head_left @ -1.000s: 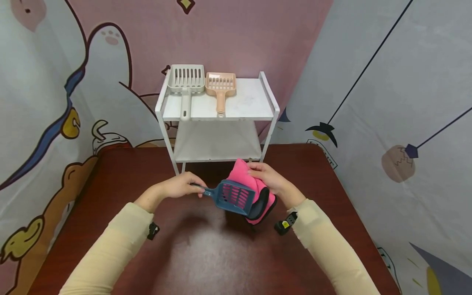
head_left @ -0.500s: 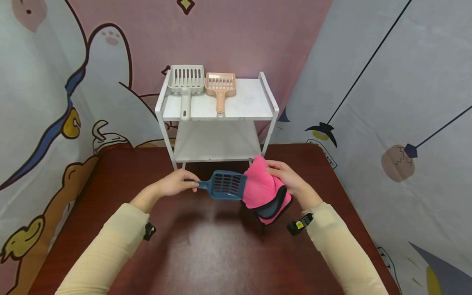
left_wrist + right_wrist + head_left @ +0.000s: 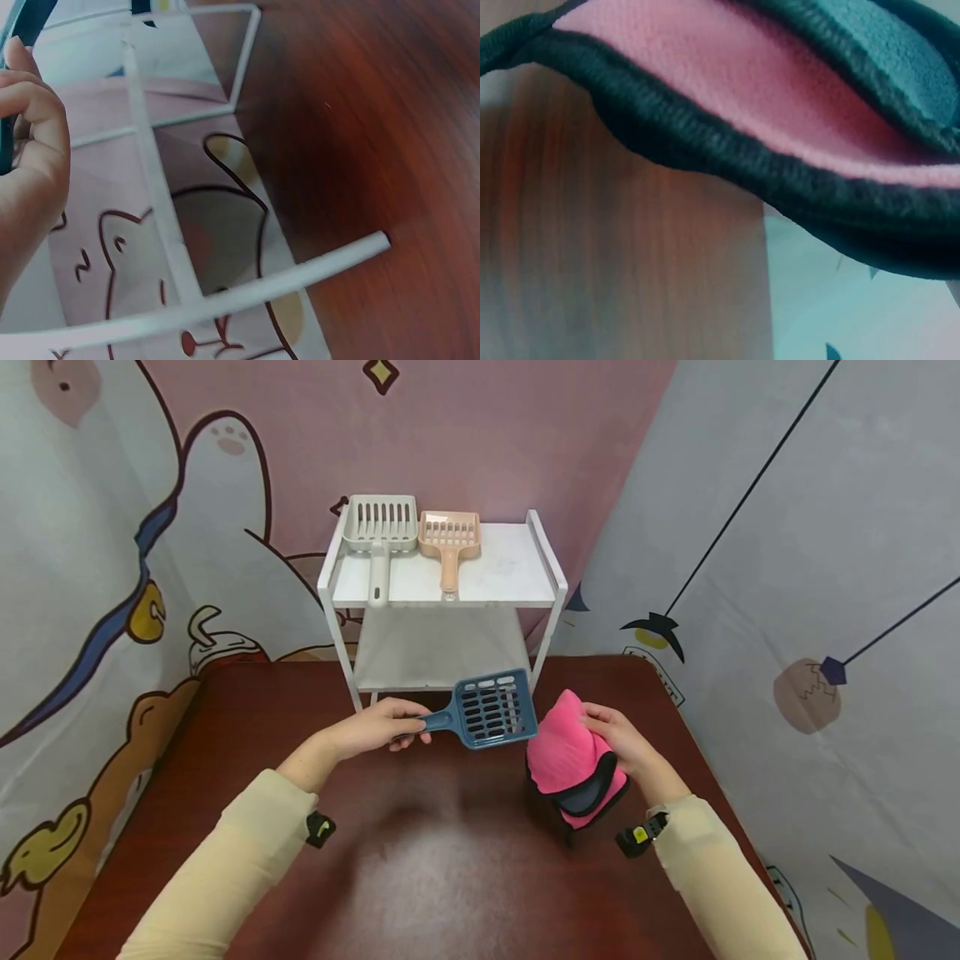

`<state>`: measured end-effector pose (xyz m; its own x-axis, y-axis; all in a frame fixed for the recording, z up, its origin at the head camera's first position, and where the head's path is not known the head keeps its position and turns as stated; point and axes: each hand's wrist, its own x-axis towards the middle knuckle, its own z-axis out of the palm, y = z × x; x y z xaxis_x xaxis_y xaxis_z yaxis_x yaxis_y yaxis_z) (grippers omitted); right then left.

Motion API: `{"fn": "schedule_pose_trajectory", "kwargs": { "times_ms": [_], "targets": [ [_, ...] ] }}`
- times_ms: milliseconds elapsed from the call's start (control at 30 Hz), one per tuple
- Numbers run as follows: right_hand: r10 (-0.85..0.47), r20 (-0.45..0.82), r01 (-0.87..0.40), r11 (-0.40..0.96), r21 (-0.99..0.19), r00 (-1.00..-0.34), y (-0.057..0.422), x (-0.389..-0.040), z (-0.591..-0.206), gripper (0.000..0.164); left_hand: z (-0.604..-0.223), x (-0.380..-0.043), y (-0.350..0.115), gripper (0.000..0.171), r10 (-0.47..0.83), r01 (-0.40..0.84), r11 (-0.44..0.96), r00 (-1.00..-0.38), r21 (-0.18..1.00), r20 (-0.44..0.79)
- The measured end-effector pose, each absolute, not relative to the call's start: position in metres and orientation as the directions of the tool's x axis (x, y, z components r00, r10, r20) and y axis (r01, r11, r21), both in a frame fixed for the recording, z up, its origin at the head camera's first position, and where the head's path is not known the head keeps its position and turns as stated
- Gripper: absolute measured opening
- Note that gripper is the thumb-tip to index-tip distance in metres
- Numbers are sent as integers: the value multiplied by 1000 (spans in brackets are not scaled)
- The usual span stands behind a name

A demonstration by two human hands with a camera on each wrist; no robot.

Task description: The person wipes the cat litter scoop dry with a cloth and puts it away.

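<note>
A blue slotted litter scoop [image 3: 491,710] is held up over the table by its handle in my left hand [image 3: 372,729], with its head toward the right. The left wrist view catches the curled fingers [image 3: 37,112] round the dark teal handle [image 3: 28,16] at the frame's left edge. My right hand [image 3: 621,735] pinches the upper side of a pink cloth mitt [image 3: 566,747] with black trim. The scoop's head stands near the mitt's left side; whether they touch is unclear. Pink lining and black edging of the mitt [image 3: 727,82] fill the top of the right wrist view.
A white two-tier rack [image 3: 517,560] stands behind the hands at the table's back. On its top shelf lie a white litter scoop [image 3: 380,556] and a smaller peach litter scoop [image 3: 449,560] side by side. The brown wooden table [image 3: 450,868] reaches patterned walls.
The mitt has moved right with my right hand, off the scoop's head that it overlapped. My left hand has lifted the scoop slightly, showing its slots in full.
</note>
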<state>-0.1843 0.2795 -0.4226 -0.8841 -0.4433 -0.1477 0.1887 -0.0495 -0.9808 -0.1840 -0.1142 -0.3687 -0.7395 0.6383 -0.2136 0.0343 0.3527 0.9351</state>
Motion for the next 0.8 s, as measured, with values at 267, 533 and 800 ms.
{"fn": "schedule_pose_trajectory", "kwargs": {
  "times_ms": [267,533,800],
  "targets": [
    [-433,-156,194,-44,-980,-888,288,-181,-431,23,-336,-185,-81,33,676,-45,171,-722,984,-150],
    [-461,-123,174,-70,-982,-879,291,-181,-436,23,-302,-192,-46,27,655,-2,10,-755,1000,-8],
    [-434,-145,175,-30,-984,-889,290,-179,-436,20,-279,-204,-22,31,559,-44,-108,-829,993,24]
  ]
}}
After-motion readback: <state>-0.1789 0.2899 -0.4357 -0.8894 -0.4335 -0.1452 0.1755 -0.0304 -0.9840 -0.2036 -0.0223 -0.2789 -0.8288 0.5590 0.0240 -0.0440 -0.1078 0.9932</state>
